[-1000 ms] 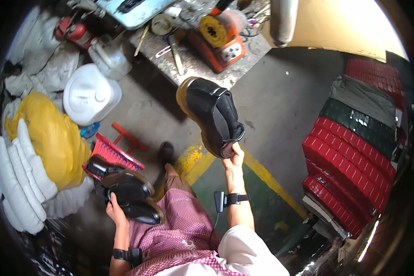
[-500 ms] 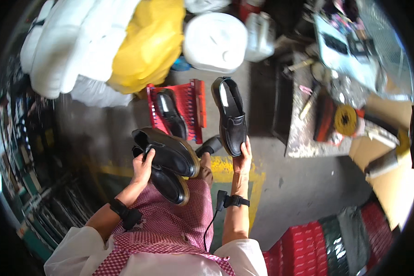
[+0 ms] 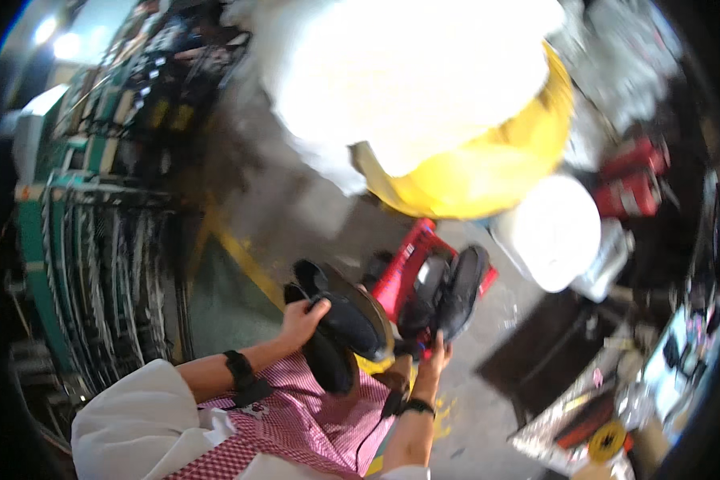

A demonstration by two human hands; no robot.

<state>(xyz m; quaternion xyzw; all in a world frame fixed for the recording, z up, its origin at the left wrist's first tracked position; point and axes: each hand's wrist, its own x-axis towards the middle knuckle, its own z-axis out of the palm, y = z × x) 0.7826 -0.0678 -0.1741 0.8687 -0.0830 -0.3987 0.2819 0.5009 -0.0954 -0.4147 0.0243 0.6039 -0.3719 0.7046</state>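
Note:
Two black slip-on shoes are gripped together in my left hand (image 3: 302, 322), the upper shoe (image 3: 352, 320) overlapping the lower shoe (image 3: 329, 362). My right hand (image 3: 433, 364) is closed at the end of another black slip-on shoe (image 3: 463, 292), which points away from me over the red plastic crate (image 3: 400, 270). One more black shoe (image 3: 424, 294) lies in that crate, just left of the one I hold. Motion blurs the shoes somewhat.
Beyond the crate stand a yellow sack (image 3: 488, 180), an overexposed white bundle (image 3: 408, 80) and a white plastic jug (image 3: 554, 232). Metal racks (image 3: 112, 280) line the left. At lower right is a cluttered bench with a yellow roll (image 3: 606, 442); red cylinders (image 3: 628, 194) stand far right.
My view has swung left, bringing the racks further in. The shoe in my right hand has gone from beside the crate to over it, beside the shoe inside. My left hand keeps its two shoes.

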